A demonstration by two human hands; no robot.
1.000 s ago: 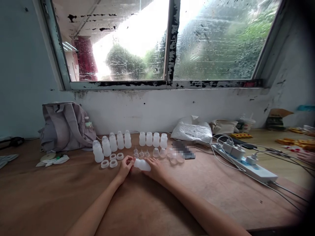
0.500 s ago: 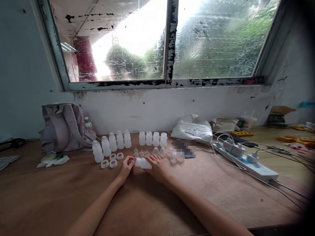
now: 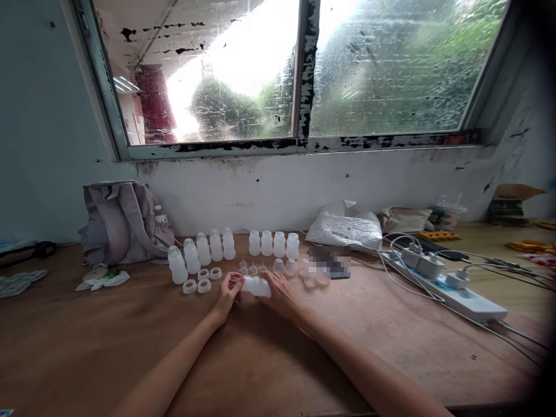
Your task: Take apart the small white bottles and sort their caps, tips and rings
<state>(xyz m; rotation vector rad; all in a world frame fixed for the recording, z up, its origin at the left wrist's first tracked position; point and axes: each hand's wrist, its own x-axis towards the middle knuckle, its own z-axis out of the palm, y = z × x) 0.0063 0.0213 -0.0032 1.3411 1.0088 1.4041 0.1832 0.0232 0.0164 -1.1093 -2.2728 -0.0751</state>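
1. Bottle (image 3: 257, 286), white and translucent, is between both hands, tipped on its side, near mid tabletop (image 3: 243, 359). Can't tell if it touches the surface.
2. Left hand (image 3: 229, 289): fingers closed on the bottle's left end. Can't tell if they pinch a smaller part there too.
3. Right hand (image 3: 280, 291): fingers laid over the bottle's right part, gripping it. Thumb mostly hidden.
4. Five topped bottles (image 3: 203, 249) stand upright in a slanting row, back left of the hands.
5. Four bottles without tops (image 3: 280, 245) stand upright in a row behind the hands, toward the right.
6. White rings (image 3: 190, 291) lie flat, grouped left of the left hand, in front of the topped bottles.
7. Clear pointed pieces (image 3: 253, 269) sit just behind the held bottle; translucent caps (image 3: 278, 266) next to them on the right.
8. Round flat discs (image 3: 310, 282) beyond the caps, partly under a pixelated patch.
9. Backpack (image 3: 125, 223) far left against the wall; silver bag (image 3: 345, 229) back right; power strip (image 3: 469, 304) with chargers plugged in, right.
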